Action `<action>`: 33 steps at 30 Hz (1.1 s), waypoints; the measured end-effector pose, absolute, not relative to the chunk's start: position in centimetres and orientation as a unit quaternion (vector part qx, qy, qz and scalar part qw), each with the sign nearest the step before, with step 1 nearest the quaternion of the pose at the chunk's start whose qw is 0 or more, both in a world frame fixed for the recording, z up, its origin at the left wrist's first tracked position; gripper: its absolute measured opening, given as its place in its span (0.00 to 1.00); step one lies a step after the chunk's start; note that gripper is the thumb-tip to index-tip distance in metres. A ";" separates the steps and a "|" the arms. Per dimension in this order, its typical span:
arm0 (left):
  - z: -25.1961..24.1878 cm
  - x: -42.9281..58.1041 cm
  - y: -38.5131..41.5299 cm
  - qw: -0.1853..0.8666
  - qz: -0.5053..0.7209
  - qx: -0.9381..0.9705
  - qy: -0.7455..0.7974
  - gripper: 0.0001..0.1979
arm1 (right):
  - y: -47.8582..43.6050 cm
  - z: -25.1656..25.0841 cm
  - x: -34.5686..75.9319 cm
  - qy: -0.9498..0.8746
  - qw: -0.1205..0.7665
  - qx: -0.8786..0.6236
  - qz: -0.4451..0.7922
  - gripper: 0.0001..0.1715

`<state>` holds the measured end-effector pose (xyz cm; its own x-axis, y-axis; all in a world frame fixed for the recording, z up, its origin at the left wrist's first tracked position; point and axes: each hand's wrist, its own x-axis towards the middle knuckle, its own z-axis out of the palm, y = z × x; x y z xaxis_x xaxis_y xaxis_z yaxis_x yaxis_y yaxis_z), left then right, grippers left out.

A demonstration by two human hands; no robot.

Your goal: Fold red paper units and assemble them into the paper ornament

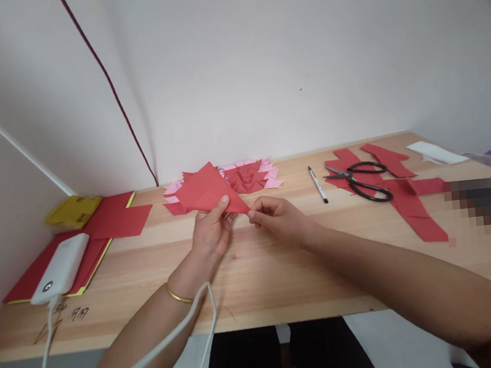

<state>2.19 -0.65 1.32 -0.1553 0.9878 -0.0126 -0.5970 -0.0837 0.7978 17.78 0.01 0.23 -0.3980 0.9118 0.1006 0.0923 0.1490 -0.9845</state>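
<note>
A folded piece of red paper (209, 188), roughly triangular, is held up above the wooden table (254, 275). My left hand (212, 227) grips its lower edge, thumb on the near face and fingers behind. At the paper's right-hand corner, my right hand (277, 218) pinches the tip between thumb and forefinger. Behind the held sheet lie red and pink folded paper pieces (247, 178) with pointed edges, partly hidden by it.
Black-handled scissors (353, 179) lie on red paper offcuts (417, 214) at the right, near a marker pen (317, 184). At left, a white power bank (62, 265) with a cable rests on red paper (24, 280), near a yellow packet (74, 212). White paper (436, 153) lies far right.
</note>
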 end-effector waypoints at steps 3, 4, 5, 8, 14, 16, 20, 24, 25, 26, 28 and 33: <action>1.2 2.2 -0.7 0.592 0.673 0.284 0.341 0.13 | 0.0 0.3 17.8 -0.658 0.380 -0.390 0.520 0.13; 1.2 2.2 -0.7 0.593 0.672 0.285 0.340 0.13 | 0.0 0.3 17.8 -0.662 0.382 -0.389 0.514 0.12; 1.1 2.3 -0.7 0.594 0.671 0.288 0.338 0.13 | -0.1 0.3 17.7 -0.666 0.389 -0.387 0.505 0.12; 0.8 2.5 -0.9 0.597 0.667 0.300 0.331 0.12 | -0.1 0.2 17.7 -0.676 0.417 -0.375 0.478 0.12; 0.2 3.0 -1.3 0.614 0.648 0.305 0.333 0.11 | -0.2 0.1 17.6 -0.687 0.430 -0.382 0.445 0.13; 0.2 3.0 -1.4 0.616 0.647 0.301 0.335 0.11 | -0.2 0.1 17.6 -0.687 0.426 -0.383 0.446 0.13; 0.3 2.9 -1.3 0.621 0.644 0.293 0.337 0.11 | -0.1 -0.1 17.6 -0.684 0.427 -0.381 0.453 0.14; 0.2 2.9 -1.3 0.623 0.643 0.294 0.334 0.12 | -0.1 -0.1 17.6 -0.680 0.428 -0.376 0.462 0.15; 0.2 2.9 -1.3 0.623 0.645 0.293 0.333 0.12 | -0.1 0.0 17.6 -0.679 0.427 -0.376 0.465 0.15; 0.2 2.9 -1.3 0.622 0.646 0.292 0.332 0.12 | -0.1 0.0 17.6 -0.678 0.425 -0.376 0.467 0.15; 0.2 2.9 -1.3 0.623 0.647 0.290 0.330 0.12 | -0.1 0.0 17.6 -0.676 0.424 -0.374 0.472 0.15; 0.5 3.1 -1.3 0.614 0.650 0.300 0.333 0.12 | -0.1 0.2 17.7 -0.681 0.421 -0.378 0.465 0.15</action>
